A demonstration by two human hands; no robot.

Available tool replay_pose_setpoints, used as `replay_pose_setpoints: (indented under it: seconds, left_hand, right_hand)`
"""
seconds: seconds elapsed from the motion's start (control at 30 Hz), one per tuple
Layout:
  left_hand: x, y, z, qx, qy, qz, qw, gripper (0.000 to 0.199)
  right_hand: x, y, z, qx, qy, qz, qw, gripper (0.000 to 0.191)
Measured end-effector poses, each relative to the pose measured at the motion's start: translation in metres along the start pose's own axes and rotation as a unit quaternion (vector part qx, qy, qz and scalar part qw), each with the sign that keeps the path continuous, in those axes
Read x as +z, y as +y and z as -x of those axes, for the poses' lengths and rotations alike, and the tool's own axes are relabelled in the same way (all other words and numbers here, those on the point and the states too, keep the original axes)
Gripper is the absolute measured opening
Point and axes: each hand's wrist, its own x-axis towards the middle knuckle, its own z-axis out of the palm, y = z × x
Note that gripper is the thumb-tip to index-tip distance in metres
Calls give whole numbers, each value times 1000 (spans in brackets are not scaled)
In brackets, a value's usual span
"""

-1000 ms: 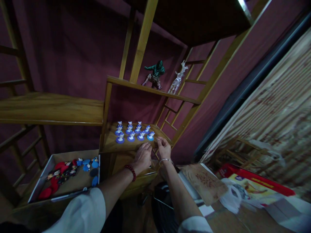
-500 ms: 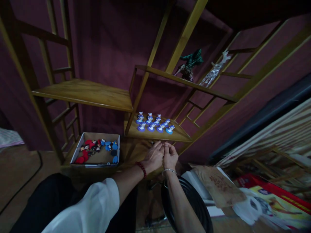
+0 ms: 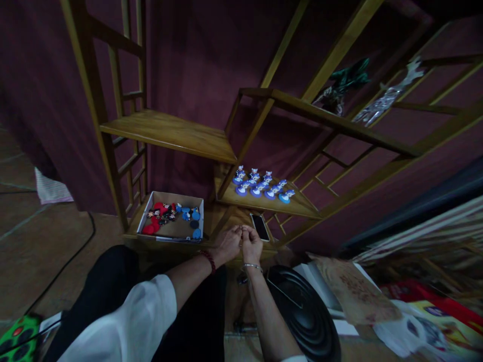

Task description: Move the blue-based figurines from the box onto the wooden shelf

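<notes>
My left hand (image 3: 228, 244) and my right hand (image 3: 252, 246) meet at the fingertips above the front of the lower shelf (image 3: 215, 221). Both are closed in a pinch, and whatever sits between the fingers is too small or hidden to make out. Just right of them a dark-screened phone (image 3: 260, 227) lies on the shelf. To the left stands an open cardboard box (image 3: 173, 232) with red and blue figurine pieces in it. On the raised shelf (image 3: 249, 202) behind the hands, several small purple-and-white figurines (image 3: 258, 189) stand in rows.
A bare wooden shelf (image 3: 169, 131) juts out at the left. Higher right, a green figure (image 3: 349, 78) and a clear deer-like ornament (image 3: 388, 98) stand on a ledge. A black round ridged object (image 3: 305, 311) is beside my right forearm, near a brown paper bag (image 3: 356, 291).
The view has swung left, so the shelf contents sit further right in it. The phone now shows beside my hands, which remain together at the fingertips.
</notes>
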Motion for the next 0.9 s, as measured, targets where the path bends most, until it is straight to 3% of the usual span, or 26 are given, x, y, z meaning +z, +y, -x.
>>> replay_pose_setpoints:
  seconds: [0.27,0.53,0.9]
  left_hand:
    - [-11,-44,32,-88,-60,-46,993,32]
    - [-23,-86,49,-145,-77,-62,985,30]
    - [-30,-146,57,-209,-72,-85,972,27]
  right_hand:
    - [39,18,31,13,-116,81,990,27]
    - [74,14,41,-6,-216,182,959,26]
    - [124,14,24,-79,-364,343,862,32]
